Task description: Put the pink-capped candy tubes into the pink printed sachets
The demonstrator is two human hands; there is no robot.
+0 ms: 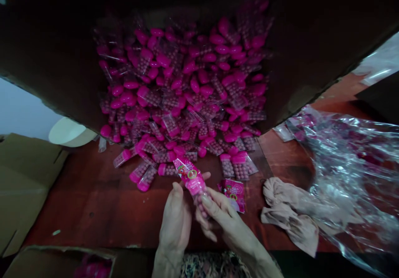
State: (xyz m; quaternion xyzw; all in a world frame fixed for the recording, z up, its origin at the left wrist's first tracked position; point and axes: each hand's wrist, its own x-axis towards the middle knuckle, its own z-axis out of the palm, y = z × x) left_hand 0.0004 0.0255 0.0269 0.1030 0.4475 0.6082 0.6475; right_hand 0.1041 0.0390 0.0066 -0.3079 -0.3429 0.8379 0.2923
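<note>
My right hand (222, 213) grips a small clear candy dispenser (201, 205) filled with pink balls. A bright pink printed label sleeve (189, 176) sits over its top end and tilts up to the left. Close beside it on the left, my left hand (175, 215) holds nothing; its thumb is raised and its fingers are stretched, partly hidden behind the dispenser. Just right of my right hand lies a small stack of printed pink labels (234, 194). Ahead, many pink-capped candy dispensers (187, 91) spill out of a large dark cardboard box (311, 53) onto the reddish table (118, 205).
A crumpled beige cloth (289, 211) and clear plastic bags (352, 174) lie at the right. Cardboard (25, 178) and a pale bowl (70, 132) are at the left. An open box (59, 263) with pink things inside stands at the lower left.
</note>
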